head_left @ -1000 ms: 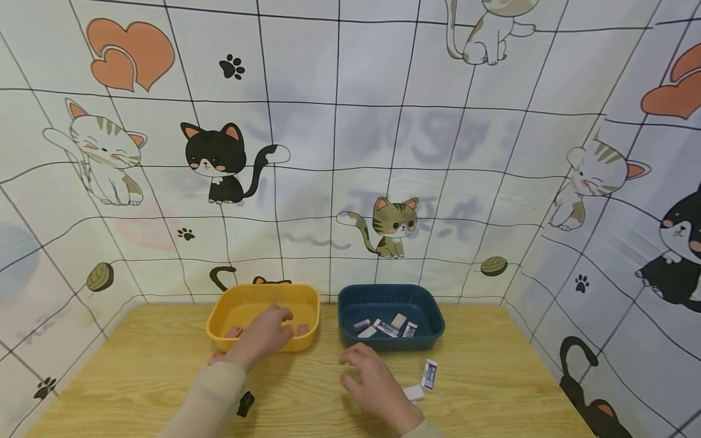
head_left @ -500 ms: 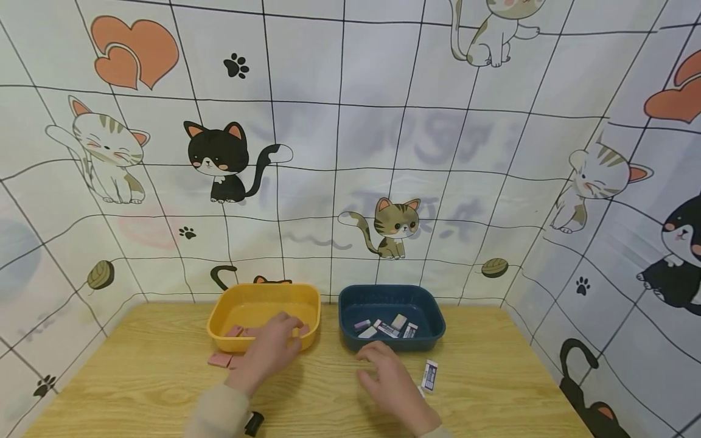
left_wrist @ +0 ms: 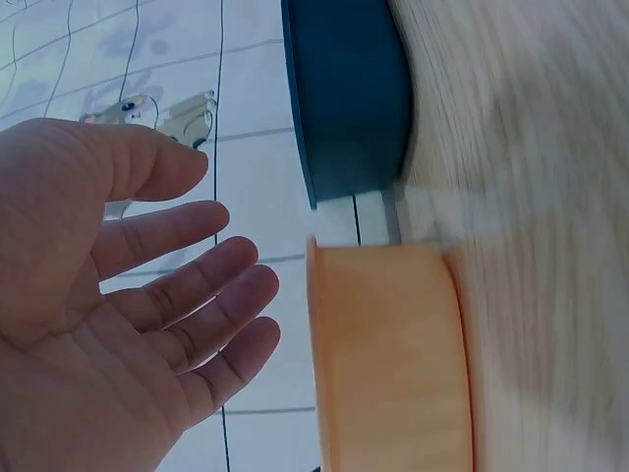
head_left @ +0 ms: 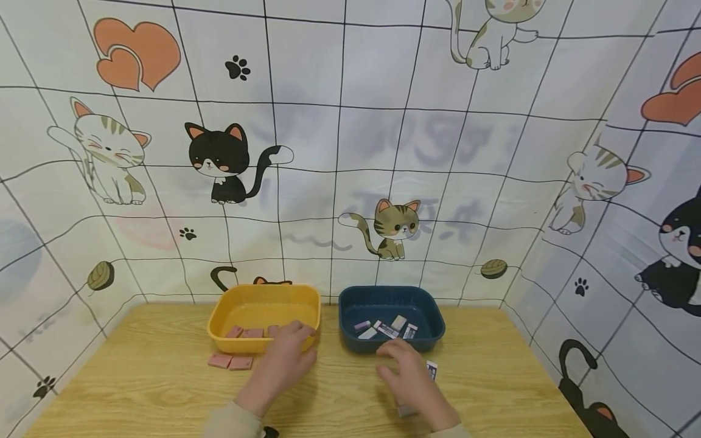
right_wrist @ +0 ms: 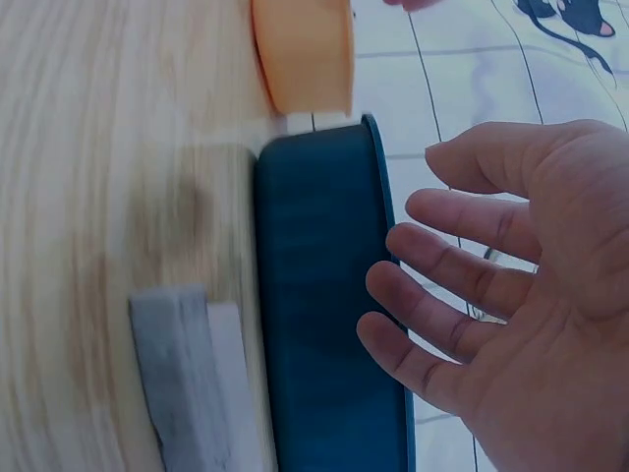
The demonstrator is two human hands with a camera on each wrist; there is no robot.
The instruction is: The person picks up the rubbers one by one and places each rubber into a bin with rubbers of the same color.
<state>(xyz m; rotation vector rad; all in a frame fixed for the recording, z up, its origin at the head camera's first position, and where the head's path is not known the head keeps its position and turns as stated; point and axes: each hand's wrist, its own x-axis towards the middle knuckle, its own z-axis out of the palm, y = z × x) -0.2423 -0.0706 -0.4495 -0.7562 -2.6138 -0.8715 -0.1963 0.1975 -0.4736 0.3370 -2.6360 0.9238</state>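
In the head view my left hand [head_left: 285, 365] is over the front right of the yellow bin [head_left: 219, 316]. The left wrist view shows its fingers [left_wrist: 211, 285] loosely spread, holding nothing. Pink eraser-like blocks [head_left: 253, 333] lie inside that bin; two more pink blocks [head_left: 230, 362] lie before it. My right hand [head_left: 413, 377] hovers in front of the blue bin [head_left: 391, 345], fingers [right_wrist: 442, 265] relaxed and without anything in them. Several white and purple erasers [head_left: 387, 329] lie inside the blue bin. A sleeved eraser [head_left: 432, 368] and a white-grey block [head_left: 406, 411] are partly hidden by the right hand.
Both bins stand side by side at the back of the wooden table [head_left: 153, 377], against a cat-patterned cloth [head_left: 306, 140]. A small black item [head_left: 270, 432] is mostly covered by the left sleeve at the near edge.
My left hand has moved right and back towards me, uncovering pink blocks in and before the yellow bin. The right hand has shifted right, now covering part of the sleeved eraser.
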